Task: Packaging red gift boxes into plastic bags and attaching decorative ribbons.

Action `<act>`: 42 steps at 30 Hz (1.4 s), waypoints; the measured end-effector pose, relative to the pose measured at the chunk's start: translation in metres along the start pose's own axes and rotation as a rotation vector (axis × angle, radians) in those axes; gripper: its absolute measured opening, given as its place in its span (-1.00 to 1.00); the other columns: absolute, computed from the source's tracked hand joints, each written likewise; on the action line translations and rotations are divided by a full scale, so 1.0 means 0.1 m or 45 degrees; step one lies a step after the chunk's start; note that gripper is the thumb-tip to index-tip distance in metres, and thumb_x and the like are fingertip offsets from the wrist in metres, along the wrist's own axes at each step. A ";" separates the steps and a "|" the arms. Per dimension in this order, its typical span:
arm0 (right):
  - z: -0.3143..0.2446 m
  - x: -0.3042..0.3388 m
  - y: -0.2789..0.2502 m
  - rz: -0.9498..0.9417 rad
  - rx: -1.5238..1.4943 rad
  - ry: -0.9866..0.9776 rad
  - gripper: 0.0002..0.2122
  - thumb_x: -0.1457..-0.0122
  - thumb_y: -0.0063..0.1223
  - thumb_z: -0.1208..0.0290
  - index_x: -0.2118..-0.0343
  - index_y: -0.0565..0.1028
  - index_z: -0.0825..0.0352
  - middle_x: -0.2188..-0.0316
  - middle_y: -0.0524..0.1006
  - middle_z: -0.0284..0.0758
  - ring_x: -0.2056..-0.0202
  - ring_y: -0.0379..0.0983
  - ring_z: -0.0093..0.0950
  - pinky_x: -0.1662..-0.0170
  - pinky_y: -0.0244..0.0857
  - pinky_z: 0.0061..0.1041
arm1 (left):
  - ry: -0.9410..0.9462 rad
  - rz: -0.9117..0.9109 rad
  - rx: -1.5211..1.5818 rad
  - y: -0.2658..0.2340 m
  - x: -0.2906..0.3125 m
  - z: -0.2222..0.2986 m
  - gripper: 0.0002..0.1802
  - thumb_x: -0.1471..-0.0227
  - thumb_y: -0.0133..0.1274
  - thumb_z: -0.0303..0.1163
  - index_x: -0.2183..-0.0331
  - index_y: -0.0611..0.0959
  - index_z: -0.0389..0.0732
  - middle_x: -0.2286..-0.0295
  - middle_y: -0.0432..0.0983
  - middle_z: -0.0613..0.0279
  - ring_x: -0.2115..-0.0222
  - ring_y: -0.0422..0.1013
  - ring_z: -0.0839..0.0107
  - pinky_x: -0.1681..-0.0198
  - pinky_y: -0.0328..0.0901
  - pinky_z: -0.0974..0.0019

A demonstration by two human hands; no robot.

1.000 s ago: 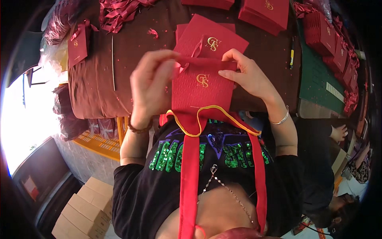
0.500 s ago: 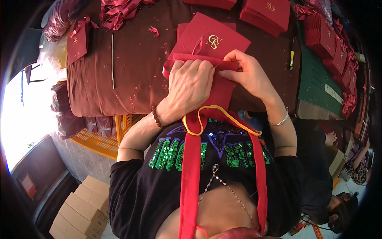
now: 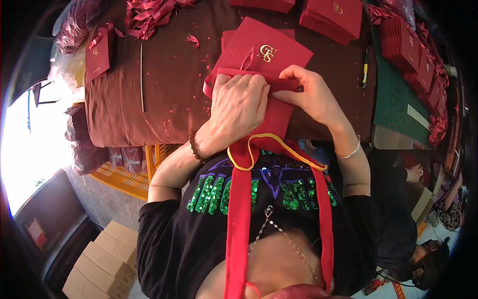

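Observation:
A red paper bag with a gold emblem lies on the brown cloth in front of me, tilted, its folded edge toward me. A thin red ribbon loop rises from it. My left hand is closed over the near edge, knuckles up, its fingertips hidden. A band of red ribbon curves out beside that hand. At the right end of the same edge, my right hand pinches the red material between thumb and forefinger. More red paper shows under the bag, below my hands.
Stacked red bags stand at the far right. More ribboned bags line the right side by a green mat. A yellow-black pen, a thin stick, a ribboned bag and heaped ribbons lie on the brown cloth.
Both hands keep their hold on the red paper bag in nearly the same place. The whole view has shifted very slightly.

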State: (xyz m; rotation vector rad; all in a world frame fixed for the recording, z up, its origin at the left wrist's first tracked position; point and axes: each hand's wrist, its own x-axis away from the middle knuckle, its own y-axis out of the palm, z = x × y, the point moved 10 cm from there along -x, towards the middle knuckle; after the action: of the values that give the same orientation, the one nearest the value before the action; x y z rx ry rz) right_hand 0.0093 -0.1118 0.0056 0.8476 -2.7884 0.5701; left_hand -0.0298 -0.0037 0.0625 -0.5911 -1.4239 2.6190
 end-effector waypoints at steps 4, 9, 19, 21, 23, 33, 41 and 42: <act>-0.01 0.02 -0.01 0.007 0.043 -0.005 -0.69 0.06 0.23 0.42 0.26 0.43 0.40 0.66 0.40 -0.40 0.65 0.30 -0.69 0.58 0.18 -0.63 | 0.016 0.038 -0.001 -0.01 -0.01 0.02 -0.90 0.03 0.02 -0.43 0.53 0.47 -0.19 0.61 0.44 0.21 0.56 0.38 0.25 0.46 0.09 0.23; 0.03 0.02 0.00 -0.011 -0.003 -0.010 -0.69 0.08 0.24 0.43 0.28 0.42 0.40 0.67 0.40 -0.41 0.66 0.31 -0.69 0.60 0.17 -0.64 | 0.035 0.097 -0.012 -0.02 0.00 0.03 -0.91 0.04 0.03 -0.44 0.51 0.45 -0.19 0.62 0.41 0.22 0.57 0.35 0.24 0.46 0.08 0.23; 0.01 0.04 0.01 -0.019 -0.082 -0.058 -0.70 0.09 0.26 0.44 0.33 0.39 0.40 0.60 0.42 -0.40 0.63 0.34 -0.68 0.58 0.20 -0.63 | 0.123 0.199 -0.124 0.05 0.09 0.10 -0.89 0.10 0.04 -0.40 0.52 0.43 -0.15 0.61 0.34 0.28 0.55 0.31 0.31 0.40 0.05 0.24; 0.03 0.04 0.01 -0.013 -0.052 -0.098 -0.71 0.09 0.25 0.44 0.33 0.39 0.41 0.59 0.41 -0.40 0.61 0.34 -0.68 0.56 0.21 -0.63 | 0.136 0.185 -0.113 0.09 0.10 0.11 -0.90 0.10 0.04 -0.40 0.51 0.43 -0.15 0.61 0.34 0.28 0.54 0.32 0.31 0.40 0.06 0.24; -0.03 0.04 0.01 -0.020 -0.022 -0.141 -0.71 0.08 0.25 0.44 0.33 0.40 0.41 0.59 0.41 -0.41 0.59 0.34 -0.68 0.54 0.22 -0.64 | 0.137 0.172 -0.106 0.11 0.10 0.11 -0.90 0.10 0.04 -0.40 0.51 0.44 -0.15 0.60 0.34 0.29 0.54 0.32 0.31 0.40 0.06 0.24; -0.04 0.07 0.00 0.027 -0.010 0.016 -0.77 -0.01 0.17 0.48 0.26 0.47 0.42 0.54 0.46 -0.44 0.50 0.32 -0.74 0.43 0.23 -0.68 | 0.029 0.269 0.059 0.00 0.07 -0.07 -0.88 0.04 0.02 -0.42 0.53 0.41 -0.15 0.64 0.35 0.26 0.58 0.33 0.29 0.42 0.06 0.24; -0.17 0.08 0.04 -0.016 0.013 -0.100 -0.80 -0.04 0.13 0.46 0.28 0.48 0.41 0.59 0.47 -0.40 0.58 0.32 -0.71 0.52 0.21 -0.63 | 0.112 0.258 -0.076 0.00 0.07 0.06 -0.85 0.08 0.05 -0.38 0.55 0.41 -0.13 0.64 0.35 0.28 0.58 0.32 0.31 0.41 0.05 0.24; -0.17 0.08 0.03 -0.009 -0.007 -0.092 -0.81 -0.04 0.12 0.46 0.28 0.48 0.41 0.59 0.48 -0.39 0.57 0.32 -0.71 0.51 0.22 -0.63 | 0.112 0.261 -0.077 -0.03 0.07 0.06 -0.85 0.08 0.05 -0.38 0.55 0.41 -0.13 0.64 0.35 0.28 0.58 0.32 0.31 0.41 0.05 0.24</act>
State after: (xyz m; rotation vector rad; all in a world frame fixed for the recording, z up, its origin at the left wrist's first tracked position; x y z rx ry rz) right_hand 0.0014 -0.1065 0.0227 0.8932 -2.8489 0.5405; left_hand -0.0389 -0.0049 0.0653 -0.8926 -1.4939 2.6691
